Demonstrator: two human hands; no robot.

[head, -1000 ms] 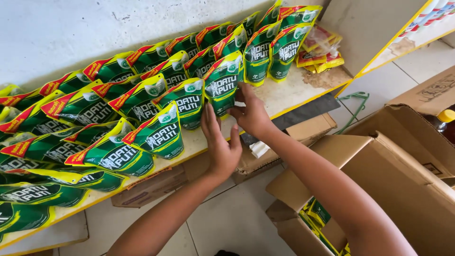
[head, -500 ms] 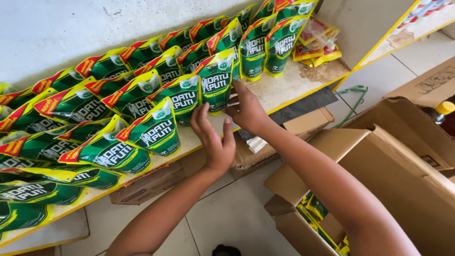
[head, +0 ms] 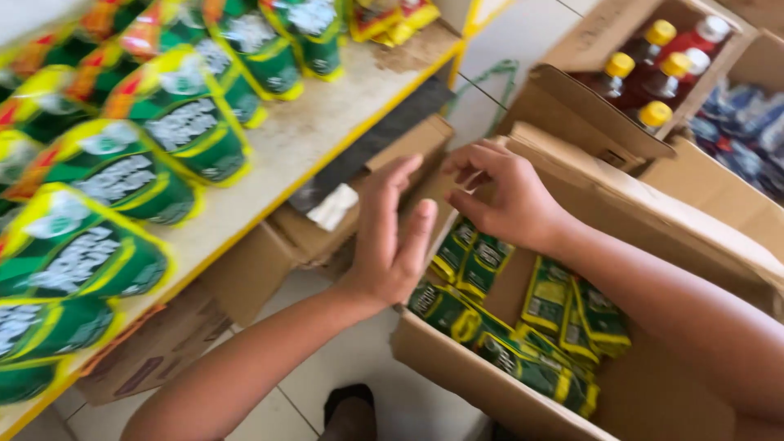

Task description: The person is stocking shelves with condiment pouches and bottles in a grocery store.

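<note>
hovering at frame centre, the left hand [head: 392,245] is spread, fingers apart and holding nothing; the right hand [head: 506,196], just right of it, curls loosely over the open box [head: 457,367] at lower right, fingers half bent and not clamped on anything i can see; the green pouches [head: 523,327] lie flat in that box, directly beneath both hands.

a likely slip, as i judge it: the pouches overlap closely, so a pinch could lift two at once and drop one on the floor; a wrist could also catch the raised flap [head: 621,188].

on the shelf [head: 343,139] at upper left, standing pouches [head: 122,171] run in slanted rows, green with yellow edges, red tops and white lettering; at upper right another box [head: 572,90] holds dark bottles [head: 645,82] with yellow caps.
</note>
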